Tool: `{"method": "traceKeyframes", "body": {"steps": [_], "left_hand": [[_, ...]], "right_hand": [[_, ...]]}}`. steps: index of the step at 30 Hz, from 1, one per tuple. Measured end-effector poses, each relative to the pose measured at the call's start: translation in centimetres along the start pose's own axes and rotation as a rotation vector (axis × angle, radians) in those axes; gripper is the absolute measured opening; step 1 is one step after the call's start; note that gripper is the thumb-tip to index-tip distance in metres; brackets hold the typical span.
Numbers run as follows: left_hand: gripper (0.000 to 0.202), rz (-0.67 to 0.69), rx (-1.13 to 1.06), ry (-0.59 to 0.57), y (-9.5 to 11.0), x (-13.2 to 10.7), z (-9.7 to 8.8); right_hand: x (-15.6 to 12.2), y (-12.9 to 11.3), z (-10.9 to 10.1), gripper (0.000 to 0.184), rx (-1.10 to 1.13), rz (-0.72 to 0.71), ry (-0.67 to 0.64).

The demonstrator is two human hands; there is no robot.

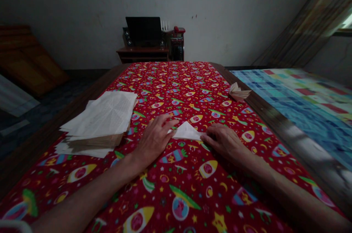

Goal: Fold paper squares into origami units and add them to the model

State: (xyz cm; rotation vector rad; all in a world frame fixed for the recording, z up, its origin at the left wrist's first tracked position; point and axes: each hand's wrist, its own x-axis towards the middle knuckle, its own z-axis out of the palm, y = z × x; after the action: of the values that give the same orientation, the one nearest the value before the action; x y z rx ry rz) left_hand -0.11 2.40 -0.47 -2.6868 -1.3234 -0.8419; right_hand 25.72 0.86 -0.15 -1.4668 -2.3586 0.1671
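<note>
A small white sheet of paper folded into a triangle (187,131) lies on the red patterned cloth, its point turned away from me. My left hand (156,133) holds its left corner between thumb and fingers, with the fingers partly curled. At the opposite corner, my right hand (223,138) pinches the paper, thumb against the bent fingers. To the left rests a pile of creased white paper sheets (106,113), some browner ones beneath. A folded paper piece with fanned layers (238,93) sits near the cloth's right edge.
The red cloth (178,181) covers a long table with dark wooden edges (264,115). Beyond it, a monitor (144,30) and a red telephone (179,29) stand by the wall. A colourful patterned bed cover (286,97) lies to the right, a wooden cabinet (30,58) to the left.
</note>
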Motion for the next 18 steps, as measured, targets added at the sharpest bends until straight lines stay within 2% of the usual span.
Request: {"method": "traceKeyframes", "body": {"steps": [4, 7, 11, 15, 18], "left_hand": [[0.029, 0.322, 0.077, -0.097, 0.7, 0.3, -0.5], [0.033, 0.406, 0.086, -0.170, 1.2, 0.6, -0.6], [0.045, 0.381, 0.051, -0.229, 2.2, 0.3, -0.2], [0.059, 0.256, -0.043, -0.317, 2.9, -0.5, 0.5], [0.060, 0.201, -0.119, -0.361, 2.9, -0.8, 0.8]], "right_hand": [[0.1, -0.3, -0.2, 0.030, 0.010, 0.035, -0.026], [0.1, -0.4, -0.3, 0.032, 0.021, 0.039, -0.030], [0.1, -0.4, -0.3, 0.030, 0.022, 0.038, -0.031], [0.2, -0.5, -0.5, 0.032, 0.004, 0.034, -0.044], [0.2, -0.7, -0.8, 0.032, 0.030, 0.040, -0.069]]}}
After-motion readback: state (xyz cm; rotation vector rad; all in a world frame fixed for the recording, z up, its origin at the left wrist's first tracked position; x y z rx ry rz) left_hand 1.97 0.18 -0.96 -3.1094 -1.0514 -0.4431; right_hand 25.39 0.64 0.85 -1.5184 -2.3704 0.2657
